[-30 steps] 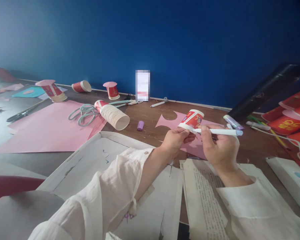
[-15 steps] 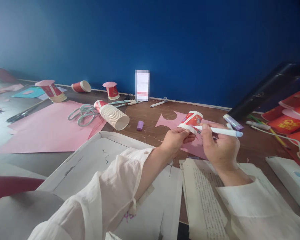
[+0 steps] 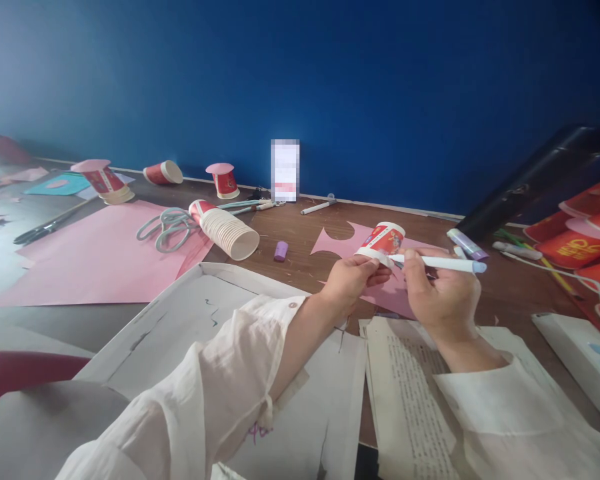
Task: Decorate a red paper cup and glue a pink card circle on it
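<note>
Between thumb and fingers, my left hand pinches the rim of a red and white paper cup, which is tilted over the desk. My right hand is closed round a white marker pen with a pale blue end. The pen's tip is at the cup's lower rim, close to my left fingertips; whether it touches is hard to make out. Beneath the cup lies pink paper with rounded cut-outs, partly hidden by my hands.
A stack of paper cups lies beside grey-handled scissors on pink paper. A purple cap, a glue stick and another pen lie around. A phone leans on the blue wall; printed sheets lie in front.
The cup has tilted and sunk slightly in my left hand, and the pen tip has shifted a little along its rim. Everything else stays in place.
</note>
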{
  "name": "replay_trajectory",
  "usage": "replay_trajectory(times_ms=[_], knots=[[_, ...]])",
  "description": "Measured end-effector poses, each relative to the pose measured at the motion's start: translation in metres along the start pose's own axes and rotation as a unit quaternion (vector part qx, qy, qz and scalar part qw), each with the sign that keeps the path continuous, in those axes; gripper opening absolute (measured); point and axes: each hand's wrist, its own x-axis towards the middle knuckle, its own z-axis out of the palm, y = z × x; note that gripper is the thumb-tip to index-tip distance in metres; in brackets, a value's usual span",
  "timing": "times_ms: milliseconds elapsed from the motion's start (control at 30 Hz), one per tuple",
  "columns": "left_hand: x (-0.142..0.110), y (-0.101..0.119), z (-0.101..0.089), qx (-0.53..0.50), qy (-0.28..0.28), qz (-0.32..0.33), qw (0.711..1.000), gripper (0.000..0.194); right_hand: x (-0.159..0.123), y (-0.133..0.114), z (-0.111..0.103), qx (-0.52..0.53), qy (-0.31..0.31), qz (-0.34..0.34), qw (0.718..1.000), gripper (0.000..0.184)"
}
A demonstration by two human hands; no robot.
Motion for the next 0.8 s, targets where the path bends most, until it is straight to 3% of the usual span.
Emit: replay_trajectory(times_ms=[333, 800], knots=[[0.0067, -0.0058, -0.0057, -0.008, -0.021, 0.021, 1.0, 0.014, 0.0002, -0.0032, -0.0009, -0.002, -0.004, -0.039, 0.999, 0.034], [0.0022, -0.002, -0.0023, -0.003, -0.008, 0.006, 1.0, 0.02, 0.0002, -0.0026, -0.0003, 0.02, 0.003, 0.003, 1.0, 0.026]])
